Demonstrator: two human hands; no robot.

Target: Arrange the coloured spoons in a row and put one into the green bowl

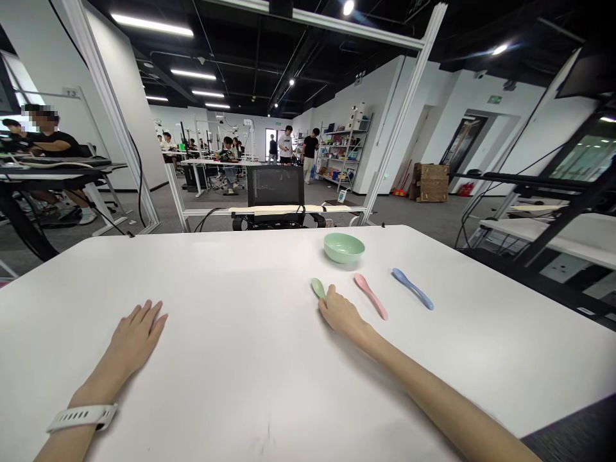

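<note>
My right hand (342,314) is closed around the handle of a green spoon (318,287), whose bowl end points away from me past my fingers; the rest of its handle is hidden by the hand. Just right of that hand lies a pink spoon (371,296), and further right a blue spoon (412,289). Behind the spoons stands a light green bowl (344,248). On the left side of the white table (231,359), my left hand (137,333) rests flat with its fingers stretched out, holding nothing. A pale watch strap circles the left wrist.
A black mesh chair (275,186) stands beyond the table's far edge, inside a metal frame (402,109). To the right is a black rack with cables (543,221). Several people are in the background, with a shelf (344,151) and a cardboard box (432,182) against the walls.
</note>
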